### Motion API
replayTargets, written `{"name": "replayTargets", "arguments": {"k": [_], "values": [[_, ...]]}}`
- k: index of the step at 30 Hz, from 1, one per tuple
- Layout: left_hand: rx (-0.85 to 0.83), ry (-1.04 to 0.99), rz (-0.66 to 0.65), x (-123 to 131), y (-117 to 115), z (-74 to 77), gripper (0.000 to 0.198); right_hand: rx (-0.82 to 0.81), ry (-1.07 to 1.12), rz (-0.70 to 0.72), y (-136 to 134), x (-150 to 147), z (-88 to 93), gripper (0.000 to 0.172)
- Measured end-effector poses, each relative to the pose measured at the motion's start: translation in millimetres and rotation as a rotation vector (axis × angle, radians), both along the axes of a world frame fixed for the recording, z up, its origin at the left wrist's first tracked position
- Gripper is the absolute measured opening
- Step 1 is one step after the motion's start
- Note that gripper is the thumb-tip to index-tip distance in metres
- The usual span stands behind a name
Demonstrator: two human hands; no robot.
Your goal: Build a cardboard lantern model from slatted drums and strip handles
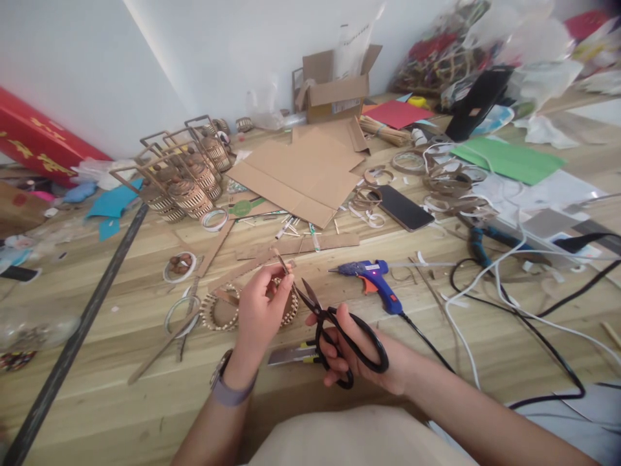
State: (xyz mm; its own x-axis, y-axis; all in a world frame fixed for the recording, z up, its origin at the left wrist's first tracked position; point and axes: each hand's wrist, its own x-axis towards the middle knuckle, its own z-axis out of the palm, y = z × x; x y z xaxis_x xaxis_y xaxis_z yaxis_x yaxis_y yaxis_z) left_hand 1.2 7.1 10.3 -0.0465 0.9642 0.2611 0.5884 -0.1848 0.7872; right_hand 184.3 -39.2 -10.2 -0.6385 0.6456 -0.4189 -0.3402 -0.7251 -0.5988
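My left hand (266,303) pinches a thin brown strip (281,260) that looks like cardboard. In my right hand (342,353) is a pair of black-handled scissors (317,310), its blades parted and pointing at the strip near my left fingertips. Whether the blades touch the strip, I cannot tell. Behind my left hand lie round frames edged with short pale sticks (219,309), partly hidden by the hand. A blue glue gun (371,275) rests on the table just right of the scissors. A cutter with yellow parts (294,354) lies under my right hand.
Flat cardboard sheets (301,168) cover the table's middle. Several small lantern-like stick models (187,184) stand at the back left. Rolls of tape (182,266), a black phone (402,207), pliers (480,246) and tangled cables (514,304) lie around. A dark metal bar (82,327) crosses the left side.
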Motion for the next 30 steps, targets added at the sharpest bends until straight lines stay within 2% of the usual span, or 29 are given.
{"name": "replayTargets", "arguments": {"k": [21,30], "values": [[-0.029,-0.056,0.029,1.3,-0.8,0.2,0.023,0.056,0.003,0.006,-8.5,-2.4,-0.1,0.072],[-0.037,-0.042,0.016,2.8,-1.7,0.6,0.022,0.061,0.025,-0.026,-10.6,-5.4,1.3,0.066]]}}
